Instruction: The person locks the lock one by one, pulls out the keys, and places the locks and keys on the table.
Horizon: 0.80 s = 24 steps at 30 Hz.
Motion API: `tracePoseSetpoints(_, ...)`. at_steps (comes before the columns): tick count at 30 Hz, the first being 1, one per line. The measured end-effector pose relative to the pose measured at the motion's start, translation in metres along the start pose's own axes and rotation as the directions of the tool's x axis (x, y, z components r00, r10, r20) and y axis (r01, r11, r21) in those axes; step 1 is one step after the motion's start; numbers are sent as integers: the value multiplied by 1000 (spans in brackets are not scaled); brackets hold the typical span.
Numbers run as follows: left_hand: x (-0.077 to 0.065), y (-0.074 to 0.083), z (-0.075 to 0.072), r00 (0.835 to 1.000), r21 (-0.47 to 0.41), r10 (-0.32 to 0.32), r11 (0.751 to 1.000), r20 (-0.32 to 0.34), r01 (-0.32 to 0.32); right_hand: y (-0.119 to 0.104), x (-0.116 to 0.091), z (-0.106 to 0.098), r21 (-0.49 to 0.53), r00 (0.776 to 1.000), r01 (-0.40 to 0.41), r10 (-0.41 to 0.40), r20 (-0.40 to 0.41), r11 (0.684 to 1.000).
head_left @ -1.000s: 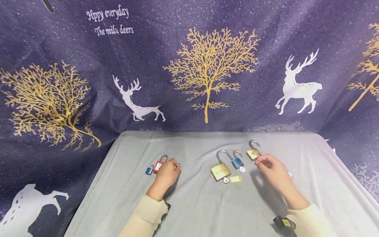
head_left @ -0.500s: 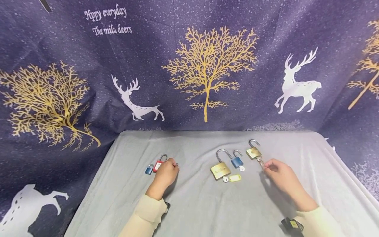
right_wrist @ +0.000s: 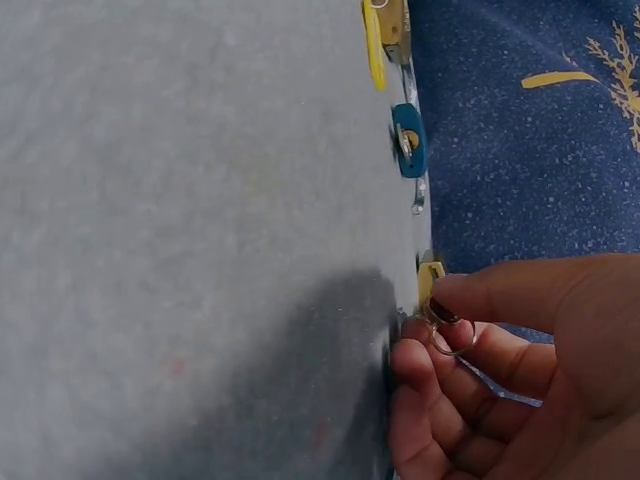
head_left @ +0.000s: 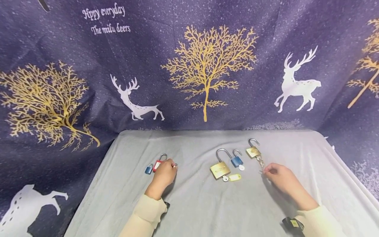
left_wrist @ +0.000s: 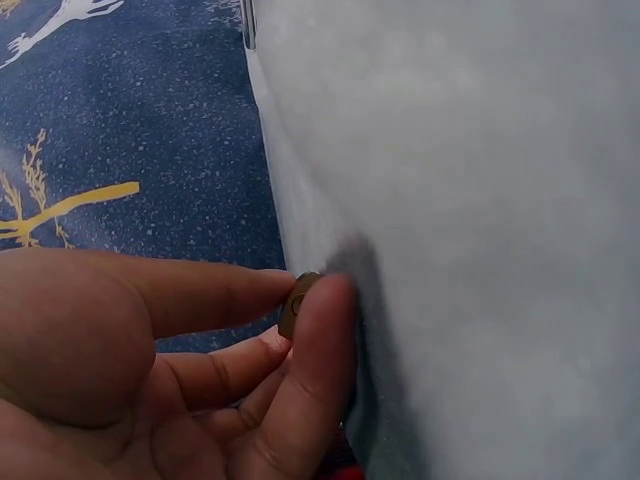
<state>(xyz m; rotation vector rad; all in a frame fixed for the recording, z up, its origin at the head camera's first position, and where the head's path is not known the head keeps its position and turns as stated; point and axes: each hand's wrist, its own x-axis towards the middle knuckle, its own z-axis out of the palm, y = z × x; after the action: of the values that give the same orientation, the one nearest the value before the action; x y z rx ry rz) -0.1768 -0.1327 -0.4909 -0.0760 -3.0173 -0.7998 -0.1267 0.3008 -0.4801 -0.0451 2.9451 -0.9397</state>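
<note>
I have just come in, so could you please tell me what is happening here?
A person's left hand pinches what looks like a small brass padlock beside a red padlock. The right hand holds a key ring near an open brass padlock. A larger brass padlock and a blue padlock, both open, lie between the hands.

hd vw: bright | wrist vws: dimmer, soft | R hand shdw on cloth

The left hand hides part of the red padlock and partly covers a small brass-coloured piece. Markings on the large gold padlock are unreadably small; the left sleeve leaves the head view's bottom edge.
</note>
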Motion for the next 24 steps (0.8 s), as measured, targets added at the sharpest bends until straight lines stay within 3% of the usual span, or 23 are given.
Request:
tracePoseSetpoints(10, -2, 3, 0, 1000, 16, 3, 1000, -15, -3, 1, 0, 4, -18, 999, -26, 26, 21, 1000)
tracePoseSetpoints(24, -4, 3, 1, 1000, 28, 10, 1000, -23, -9, 1, -1, 3, -150, 997, 48, -57, -59, 987)
